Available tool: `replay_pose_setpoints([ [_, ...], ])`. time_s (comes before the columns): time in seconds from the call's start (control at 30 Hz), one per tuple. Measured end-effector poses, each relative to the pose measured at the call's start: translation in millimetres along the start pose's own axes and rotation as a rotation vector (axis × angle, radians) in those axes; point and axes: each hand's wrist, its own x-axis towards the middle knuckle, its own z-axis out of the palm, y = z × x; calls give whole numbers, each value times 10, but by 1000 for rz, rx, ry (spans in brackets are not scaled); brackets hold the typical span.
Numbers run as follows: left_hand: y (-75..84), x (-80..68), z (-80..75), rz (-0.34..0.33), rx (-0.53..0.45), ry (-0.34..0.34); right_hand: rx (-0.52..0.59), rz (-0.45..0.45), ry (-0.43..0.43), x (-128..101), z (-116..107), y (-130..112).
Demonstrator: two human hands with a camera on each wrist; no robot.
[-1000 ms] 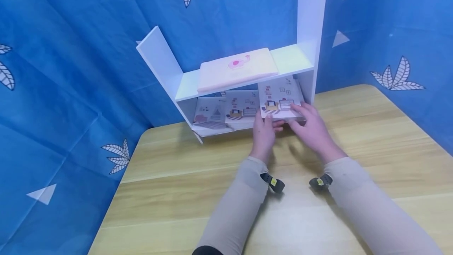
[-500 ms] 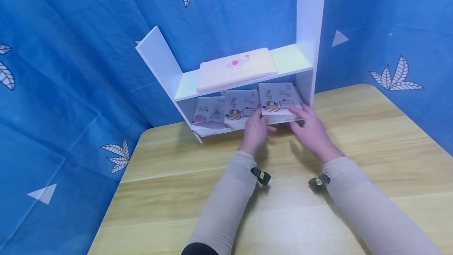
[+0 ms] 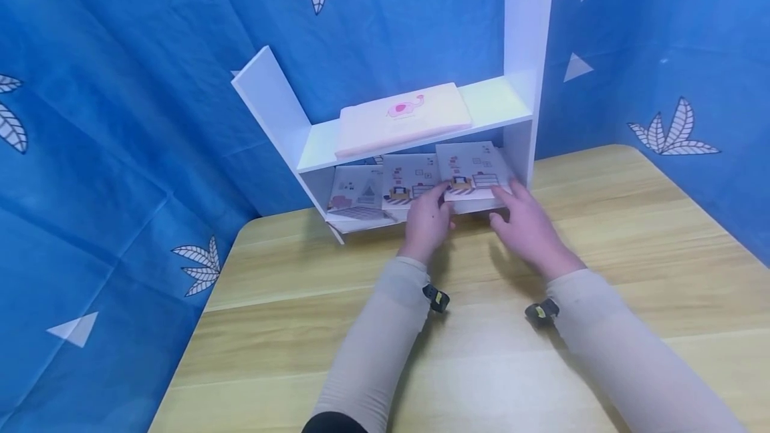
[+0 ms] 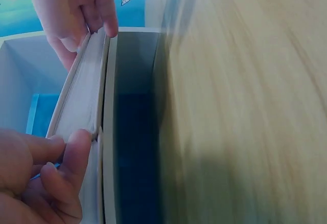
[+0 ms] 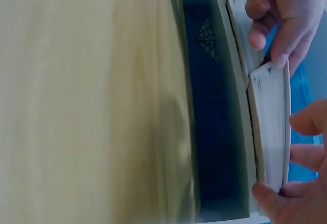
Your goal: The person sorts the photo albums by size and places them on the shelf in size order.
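A white book (image 3: 472,164) with a furniture drawing on its cover lies at the right end of the lower shelf of a white shelf unit (image 3: 529,39). My left hand (image 3: 428,224) is at its left front corner, thumb and fingertip on the corner in the left wrist view. Around its right front corner my right hand (image 3: 525,224) grips it, thumb at the lower edge and fingers on the cover. The page edges (image 5: 272,116) face me. Its left end overlaps a similar book (image 3: 412,172) beside it.
Another book (image 3: 355,189) lies at the lower shelf's left end. On the upper shelf rests a pale pink item (image 3: 400,129) with an elephant picture. The unit stands on a wooden table (image 3: 289,326) before a blue curtain (image 3: 150,85).
The book has come down onto the lower shelf and shifted slightly left. My left hand has drawn left from under its front edge to its corner; my right hand stays at the right corner.
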Motion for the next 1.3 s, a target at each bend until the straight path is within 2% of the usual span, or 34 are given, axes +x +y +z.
replay_pose_setpoints([
  [0.27, -36, 20, 14, 5, -5, 36, 135, -22, -13, 61, -5, 145],
  [0.53, -103, 47, 38, -12, -33, 63, 170, -27, -60, 84, 15, 183],
  [0.83, -235, 74, 71, 9, 29, 46, 234, -14, -63, 158, 53, 301],
  [0.93, -272, 54, 69, 35, 90, 43, 220, -15, -58, 165, 54, 320],
  [1.07, -344, 14, 27, 106, 176, 40, 206, -32, -46, 214, 66, 323],
  [1.3, -506, -156, -56, 186, 220, -26, 197, -54, -50, 254, 140, 365],
])
